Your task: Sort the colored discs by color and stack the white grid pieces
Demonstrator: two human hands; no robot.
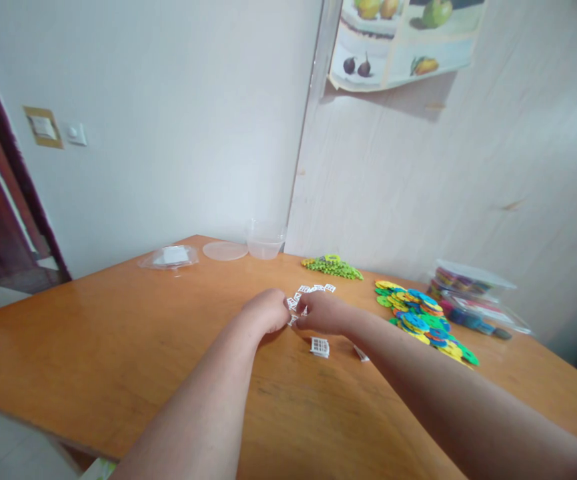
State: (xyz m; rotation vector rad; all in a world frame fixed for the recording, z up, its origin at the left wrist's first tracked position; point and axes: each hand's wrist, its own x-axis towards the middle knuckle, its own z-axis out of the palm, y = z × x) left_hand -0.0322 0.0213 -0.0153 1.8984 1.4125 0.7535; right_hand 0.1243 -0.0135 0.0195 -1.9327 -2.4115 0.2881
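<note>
My left hand (268, 310) and my right hand (321, 312) meet over a loose group of small flat white pieces (318, 288) with dark markings on the wooden table. My left hand's fingers are curled together; what they hold, if anything, is hidden. At the fingertips of my bent right hand is a small white piece (293, 321), seemingly pinched. Closer to me lies a neat stack of white pieces (319, 346) with a dark grid pattern. Another white stack (361, 354) is partly covered by my right forearm.
Behind lie green linked pieces (335, 268). To the right spreads a pile of colourful notched discs (418, 320), near clear boxes (473, 280) with coloured contents. A clear tub (265, 241), a round lid (225, 251) and a clear package (168, 257) sit along the wall.
</note>
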